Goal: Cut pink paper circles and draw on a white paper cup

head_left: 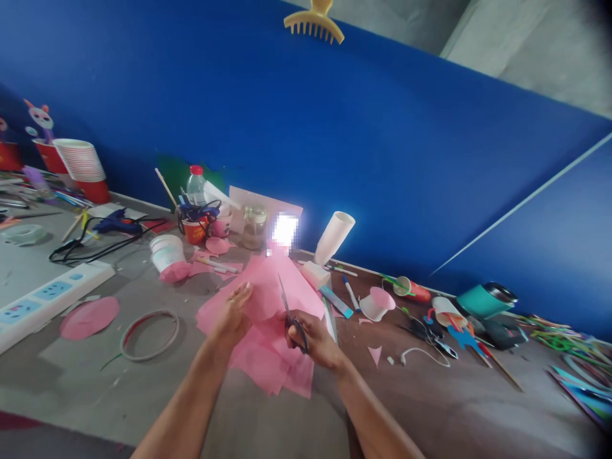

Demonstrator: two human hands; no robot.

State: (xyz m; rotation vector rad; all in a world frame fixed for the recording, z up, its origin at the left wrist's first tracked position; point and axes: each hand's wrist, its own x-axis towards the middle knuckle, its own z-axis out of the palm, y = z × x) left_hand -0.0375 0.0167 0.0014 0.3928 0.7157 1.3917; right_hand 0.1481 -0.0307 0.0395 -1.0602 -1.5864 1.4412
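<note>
My left hand [233, 317] grips the near edge of a sheet of pink tissue paper [262, 290] and holds it up above the table. My right hand [313, 338] is closed around the black handles of a pair of scissors [289, 311], whose blades point up and away into the pink sheet. More pink sheets [277, 370] lie stacked on the grey table [205, 395] under both hands.
A white power strip [43, 299], a pink paper disc [89, 317] and a ring [149, 335] lie at left. Cups, a glue gun [117, 223], a water bottle [196, 185] and a jar [254, 226] line the blue wall. Markers, cups and craft scraps crowd the right.
</note>
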